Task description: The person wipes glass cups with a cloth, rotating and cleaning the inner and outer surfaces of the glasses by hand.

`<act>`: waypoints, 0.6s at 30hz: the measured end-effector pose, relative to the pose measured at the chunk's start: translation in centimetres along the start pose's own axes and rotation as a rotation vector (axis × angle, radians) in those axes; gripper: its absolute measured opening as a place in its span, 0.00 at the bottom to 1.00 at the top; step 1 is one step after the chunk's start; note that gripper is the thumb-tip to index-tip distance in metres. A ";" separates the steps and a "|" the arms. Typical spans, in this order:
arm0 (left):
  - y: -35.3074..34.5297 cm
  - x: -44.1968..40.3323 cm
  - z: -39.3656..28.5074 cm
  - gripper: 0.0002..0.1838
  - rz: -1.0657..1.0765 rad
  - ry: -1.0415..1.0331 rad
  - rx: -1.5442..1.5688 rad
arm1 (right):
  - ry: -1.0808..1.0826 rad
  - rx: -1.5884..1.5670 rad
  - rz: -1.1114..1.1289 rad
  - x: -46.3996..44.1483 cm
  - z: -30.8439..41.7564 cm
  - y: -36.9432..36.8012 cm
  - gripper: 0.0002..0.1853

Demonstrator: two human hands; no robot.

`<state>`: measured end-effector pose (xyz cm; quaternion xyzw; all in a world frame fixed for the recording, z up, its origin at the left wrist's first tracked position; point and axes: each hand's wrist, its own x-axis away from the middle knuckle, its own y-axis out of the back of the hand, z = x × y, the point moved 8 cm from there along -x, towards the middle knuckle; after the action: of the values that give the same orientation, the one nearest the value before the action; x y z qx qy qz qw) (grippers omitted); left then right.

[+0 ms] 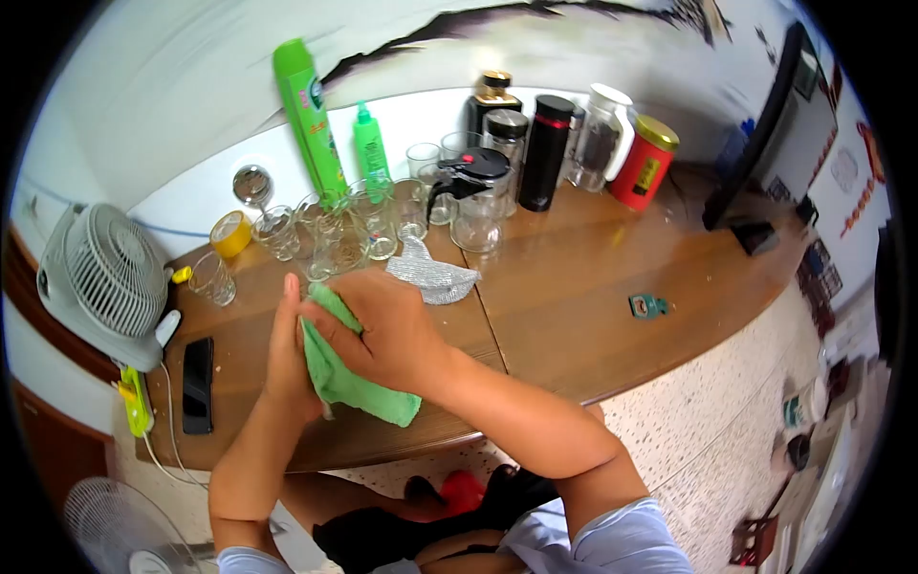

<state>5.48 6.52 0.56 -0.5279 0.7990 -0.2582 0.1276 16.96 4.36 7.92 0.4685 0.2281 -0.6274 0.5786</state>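
A green cloth [368, 390] is bunched between my two hands above the front left of the wooden table. My right hand [387, 325] has its fingers curled round the cloth's upper part. My left hand [292, 354] presses against the cloth's left side, its thumb or a finger pointing up; what lies under the cloth is hidden. Just behind the hands, a silver-grey cloth [432, 274] lies on the table. Several clear glasses [335, 247] stand beyond my hands, beside a glass pot with a black lid [476, 206].
A fan [110, 273] and a phone [198, 385] are on the left. Spray can [311, 124], green bottle [370, 143], black flask [546, 153], white-handled pitcher [601, 139] and red tin [644, 165] line the back. A small teal object [648, 306] lies right on the table [574, 335].
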 end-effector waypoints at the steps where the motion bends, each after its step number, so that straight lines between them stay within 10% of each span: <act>1: 0.4 0.1 -0.3 0.44 0.040 -0.001 0.032 | 0.061 -0.003 -0.012 0.1 0.5 -0.3 0.17; 9: 0.8 0.3 -1.0 0.45 -0.006 0.102 0.195 | 0.244 0.024 0.055 -0.2 2.7 -0.9 0.35; 18: 0.3 -0.7 -0.3 0.36 0.134 -0.127 -0.026 | 0.024 0.122 0.002 -0.3 1.1 0.2 0.08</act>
<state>5.44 7.29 0.59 -0.4900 0.8261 -0.2050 0.1881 16.77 3.58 8.72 0.5107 0.1961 -0.6339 0.5468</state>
